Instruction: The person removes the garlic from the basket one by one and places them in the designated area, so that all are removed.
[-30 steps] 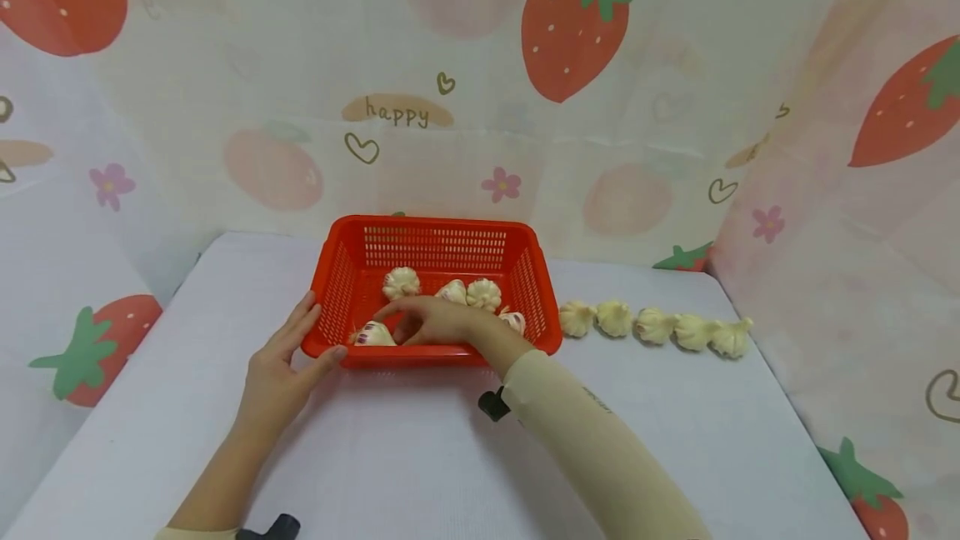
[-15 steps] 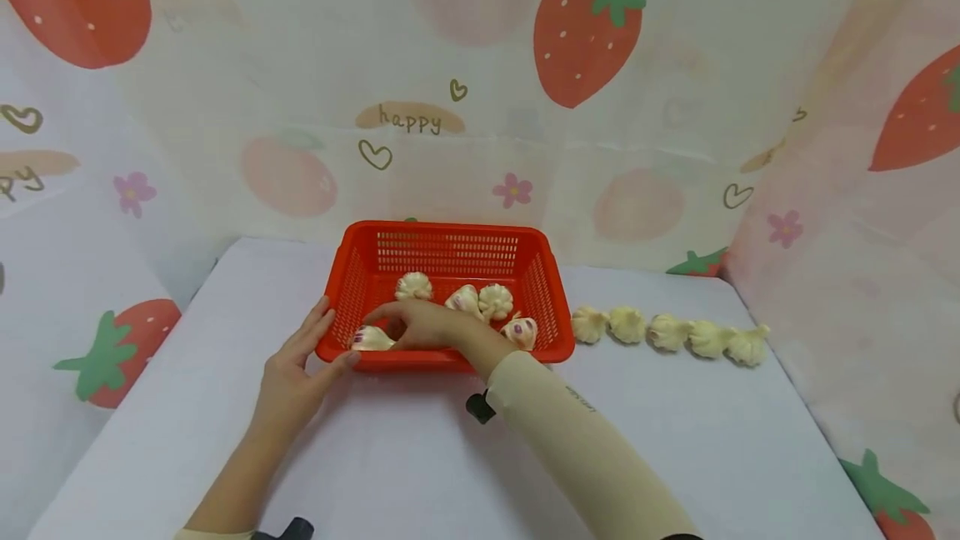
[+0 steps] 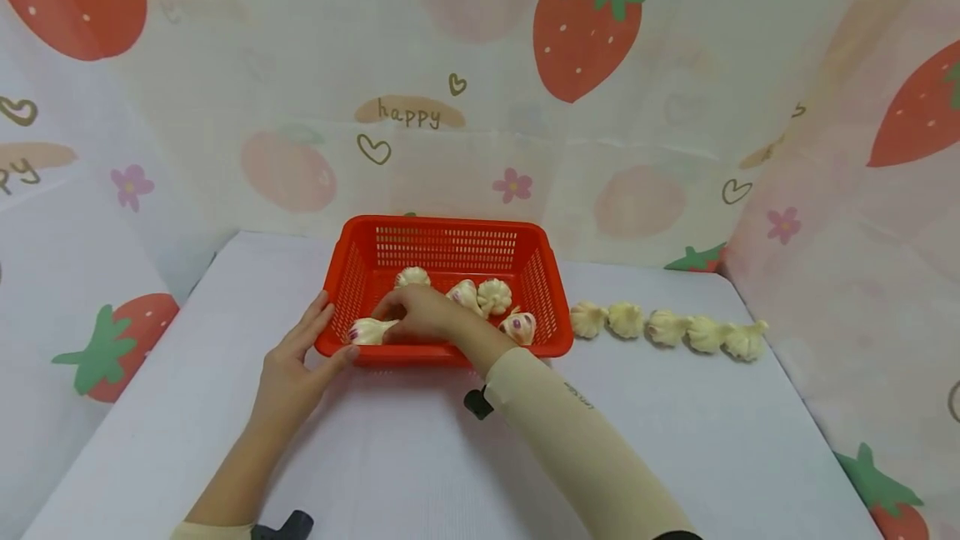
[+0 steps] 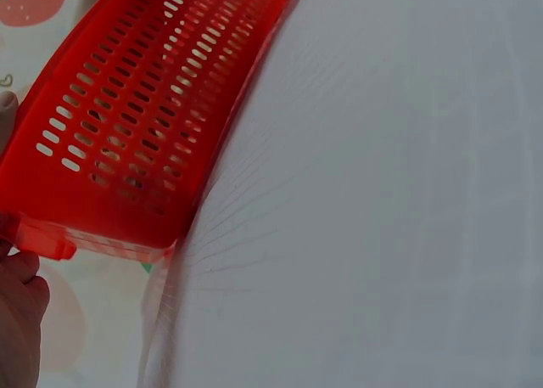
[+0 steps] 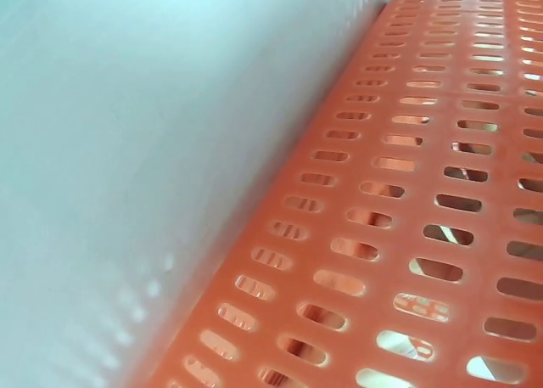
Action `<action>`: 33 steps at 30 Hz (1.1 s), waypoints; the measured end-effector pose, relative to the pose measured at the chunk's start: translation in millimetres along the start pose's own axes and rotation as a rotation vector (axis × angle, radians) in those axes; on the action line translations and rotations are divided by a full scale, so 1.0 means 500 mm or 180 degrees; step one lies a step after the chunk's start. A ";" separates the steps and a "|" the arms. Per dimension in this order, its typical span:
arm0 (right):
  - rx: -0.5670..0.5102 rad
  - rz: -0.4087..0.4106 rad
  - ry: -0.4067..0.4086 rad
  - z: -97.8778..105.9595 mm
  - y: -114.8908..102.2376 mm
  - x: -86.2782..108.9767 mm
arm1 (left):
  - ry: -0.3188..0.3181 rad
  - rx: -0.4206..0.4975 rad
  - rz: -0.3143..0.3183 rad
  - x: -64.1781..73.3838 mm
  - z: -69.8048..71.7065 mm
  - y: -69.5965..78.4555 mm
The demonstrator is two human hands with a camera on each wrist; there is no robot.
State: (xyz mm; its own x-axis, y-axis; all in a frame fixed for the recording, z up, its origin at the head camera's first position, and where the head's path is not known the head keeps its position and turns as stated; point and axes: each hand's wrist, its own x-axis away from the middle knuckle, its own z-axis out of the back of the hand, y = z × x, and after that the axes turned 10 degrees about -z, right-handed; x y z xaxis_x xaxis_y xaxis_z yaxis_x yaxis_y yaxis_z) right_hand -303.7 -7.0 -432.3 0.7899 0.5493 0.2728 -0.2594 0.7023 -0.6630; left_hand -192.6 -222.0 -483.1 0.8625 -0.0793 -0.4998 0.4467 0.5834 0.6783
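Five garlic bulbs [image 3: 665, 328] lined up right of the red plastic basket [image 3: 450, 356]; inside, front-left, the right hand [image 3: 427, 313] bent its fingers at a purple-marked bulb [image 3: 367, 332], grip impossible to tell; the left hand [image 3: 291, 375], fingers extended, touched the rim!

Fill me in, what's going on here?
A person steadies a red basket with the left hand at its near left corner. The right hand reaches inside, fingers at the stem end of a garlic bulb; whether it grips is hard to tell. Four more bulbs show in the basket, and five outside bulbs sit in a row to its right on the white table.
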 end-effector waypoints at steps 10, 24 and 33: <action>-0.0503 -0.0079 0.0710 0.013 -0.002 0.025 | 0.0034 0.0031 -0.0062 0.002 0.000 -0.002; -0.1254 0.0118 0.1279 0.079 -0.012 0.151 | 0.0084 0.0042 -0.0068 -0.003 -0.003 -0.001; -0.1351 0.0239 0.1734 0.111 0.028 0.237 | 0.0062 0.0017 -0.0081 0.004 -0.001 0.004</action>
State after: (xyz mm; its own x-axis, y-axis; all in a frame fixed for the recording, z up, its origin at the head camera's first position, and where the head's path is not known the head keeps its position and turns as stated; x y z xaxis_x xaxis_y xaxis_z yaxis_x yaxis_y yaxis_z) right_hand -244.5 92.9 -370.3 0.9735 0.2057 -0.0996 -0.1720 0.3724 -0.9120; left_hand -190.2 -220.4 -483.0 0.8461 -0.0781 -0.5273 0.4697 0.5772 0.6680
